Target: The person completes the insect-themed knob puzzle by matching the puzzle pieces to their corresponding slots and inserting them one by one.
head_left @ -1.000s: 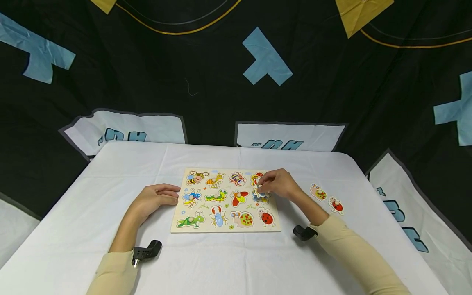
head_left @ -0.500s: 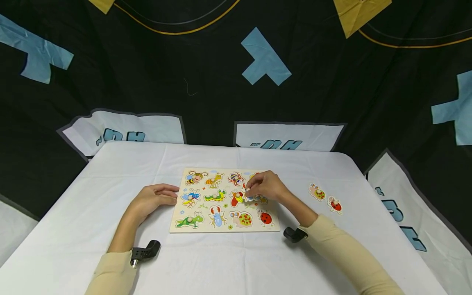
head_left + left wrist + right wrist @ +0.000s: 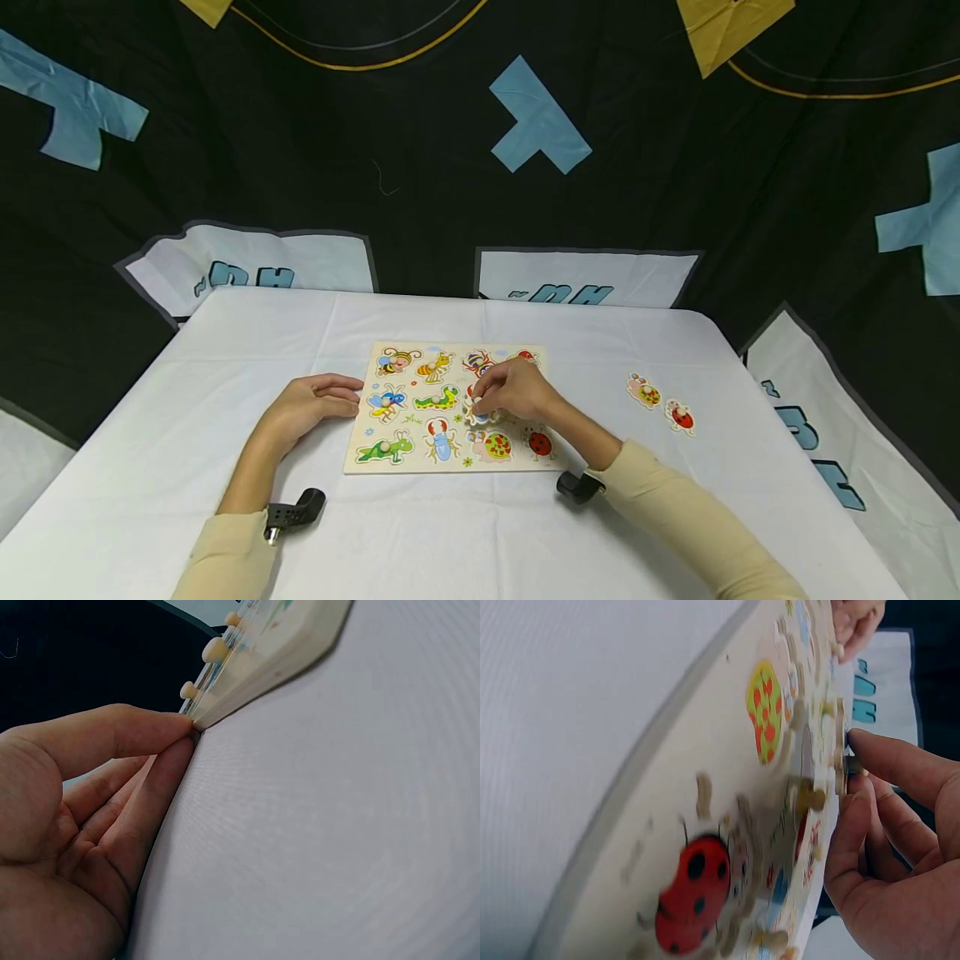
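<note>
My right hand [image 3: 517,390] pinches a small wooden puzzle piece [image 3: 841,746] by its knob, just above the peg puzzle board [image 3: 360,465]. The piece is edge-on in the right wrist view, and the fingers cover much of it in the head view. It hovers near the printed blue beetle [image 3: 442,440] and the snail recess [image 3: 495,446]. My left hand [image 3: 311,404] touches the left edge of the board with its fingertips; in the left wrist view the fingers [image 3: 150,733] meet that edge.
A snail piece [image 3: 643,391] and a ladybug piece [image 3: 680,417] lie on the white tablecloth [image 3: 420,533], right of the board. Knobbed insect pieces, such as the caterpillar [image 3: 437,399], sit in the board. A black curtain [image 3: 315,150] hangs behind the table.
My right hand has carried the puzzle piece left and slightly nearer, from the board's upper right toward its lower middle. The left hand stays at the board's edge.
</note>
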### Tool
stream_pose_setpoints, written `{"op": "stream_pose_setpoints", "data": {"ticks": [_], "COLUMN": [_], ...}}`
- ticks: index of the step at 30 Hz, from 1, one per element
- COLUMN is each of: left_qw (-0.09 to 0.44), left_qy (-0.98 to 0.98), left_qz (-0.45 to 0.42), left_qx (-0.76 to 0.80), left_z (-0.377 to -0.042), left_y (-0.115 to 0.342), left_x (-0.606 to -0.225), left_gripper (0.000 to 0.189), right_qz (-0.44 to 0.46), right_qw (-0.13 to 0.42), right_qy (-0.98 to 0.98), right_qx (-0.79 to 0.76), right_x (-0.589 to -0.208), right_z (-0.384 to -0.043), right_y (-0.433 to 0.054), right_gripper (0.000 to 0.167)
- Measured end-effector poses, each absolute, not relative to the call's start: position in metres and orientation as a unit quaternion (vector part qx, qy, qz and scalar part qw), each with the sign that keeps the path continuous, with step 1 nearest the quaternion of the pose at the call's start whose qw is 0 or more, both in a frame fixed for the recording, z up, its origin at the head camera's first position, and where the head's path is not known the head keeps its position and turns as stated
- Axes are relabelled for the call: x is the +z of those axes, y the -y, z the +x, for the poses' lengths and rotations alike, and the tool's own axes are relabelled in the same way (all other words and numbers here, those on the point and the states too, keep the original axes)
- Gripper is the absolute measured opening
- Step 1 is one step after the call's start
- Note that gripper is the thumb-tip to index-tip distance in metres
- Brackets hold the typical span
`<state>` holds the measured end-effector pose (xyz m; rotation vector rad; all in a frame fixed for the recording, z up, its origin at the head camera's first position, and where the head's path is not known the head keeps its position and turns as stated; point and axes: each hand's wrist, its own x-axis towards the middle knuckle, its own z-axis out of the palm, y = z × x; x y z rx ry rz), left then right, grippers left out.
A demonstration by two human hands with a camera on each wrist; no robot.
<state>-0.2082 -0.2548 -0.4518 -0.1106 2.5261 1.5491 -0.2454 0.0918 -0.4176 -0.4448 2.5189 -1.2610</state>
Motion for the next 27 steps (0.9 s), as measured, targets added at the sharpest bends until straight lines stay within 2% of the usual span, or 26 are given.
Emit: {"op": "stream_pose_setpoints", "data": {"ticks": [9,27], "left_qw": [0.085,0.087], "left_qy": [-0.848,-0.845], "left_qz": [-0.032,-0.031], "left_qx": [0.522,0.526], "left_z": [-0.208,-0.206], "left_y": [0.255,0.254], "left_x": [-0.453,-0.45], "left_gripper": [0.051,0.053], "right_qz": [-0.176,-0.216], "right_qw": [0.172,0.184], "right_qy": [-0.859,-0.856], "right_qx": [-0.449,-0.432], "right_x": [-0.422,-0.428], "right_z": [-0.238,-0.223], "right_y": [-0.076,-0.055], "right_gripper": [0.014,0.014]}}
